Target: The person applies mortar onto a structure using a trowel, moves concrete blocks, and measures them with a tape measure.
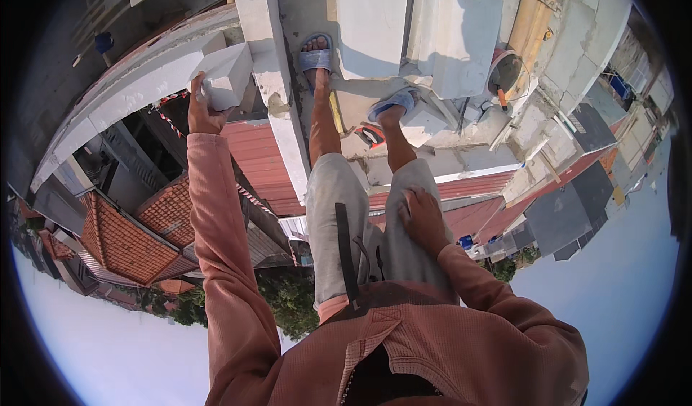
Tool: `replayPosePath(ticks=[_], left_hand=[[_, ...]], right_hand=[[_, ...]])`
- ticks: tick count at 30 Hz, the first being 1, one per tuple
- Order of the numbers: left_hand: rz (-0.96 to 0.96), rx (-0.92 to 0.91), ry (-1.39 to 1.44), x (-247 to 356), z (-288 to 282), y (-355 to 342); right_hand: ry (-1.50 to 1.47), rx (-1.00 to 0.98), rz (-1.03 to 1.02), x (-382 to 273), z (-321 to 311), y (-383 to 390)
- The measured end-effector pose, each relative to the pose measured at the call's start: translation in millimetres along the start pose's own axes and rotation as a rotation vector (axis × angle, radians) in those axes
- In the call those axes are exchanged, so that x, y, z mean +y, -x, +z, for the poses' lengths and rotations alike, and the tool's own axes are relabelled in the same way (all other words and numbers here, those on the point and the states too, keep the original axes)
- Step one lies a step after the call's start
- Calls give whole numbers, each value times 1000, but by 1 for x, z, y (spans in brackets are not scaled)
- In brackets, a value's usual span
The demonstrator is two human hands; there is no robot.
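Note:
My left hand [205,110] reaches out at the far left and grips the near end of a white lightweight concrete block [229,76]. That block sits at the wall edge, beside a white concrete column [268,60]. My right hand [424,222] lies on the right thigh of my grey shorts [411,190], holding nothing, its fingers over the cloth. Between my feet, which wear blue slide sandals [315,59], lie a tool with a red-orange and black handle [372,136] and a narrow yellow tool [336,112].
Large pale blocks [371,24] stand ahead of my feet. At the right are a mortar-stained bucket [510,76], an orange-handled tool [502,100] and bamboo poles [532,17]. Past the ledge, far below, show tiled roofs [122,237] and red corrugated sheets [259,162].

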State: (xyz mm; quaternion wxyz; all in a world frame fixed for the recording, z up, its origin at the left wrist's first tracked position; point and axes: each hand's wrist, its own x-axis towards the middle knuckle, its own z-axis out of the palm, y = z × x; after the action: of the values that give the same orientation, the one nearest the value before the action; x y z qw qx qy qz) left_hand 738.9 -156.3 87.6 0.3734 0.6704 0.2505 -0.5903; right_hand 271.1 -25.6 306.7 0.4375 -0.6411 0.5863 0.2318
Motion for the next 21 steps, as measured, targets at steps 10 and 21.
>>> replayPosePath(ticks=[10, 21], left_hand=[[152, -78, -233, -45, 18, 57], [253, -373, -835, -220, 160, 156]], right_hand=[[-258, 20, 128, 3, 30, 13], [-526, 235, 213, 46, 68, 39]])
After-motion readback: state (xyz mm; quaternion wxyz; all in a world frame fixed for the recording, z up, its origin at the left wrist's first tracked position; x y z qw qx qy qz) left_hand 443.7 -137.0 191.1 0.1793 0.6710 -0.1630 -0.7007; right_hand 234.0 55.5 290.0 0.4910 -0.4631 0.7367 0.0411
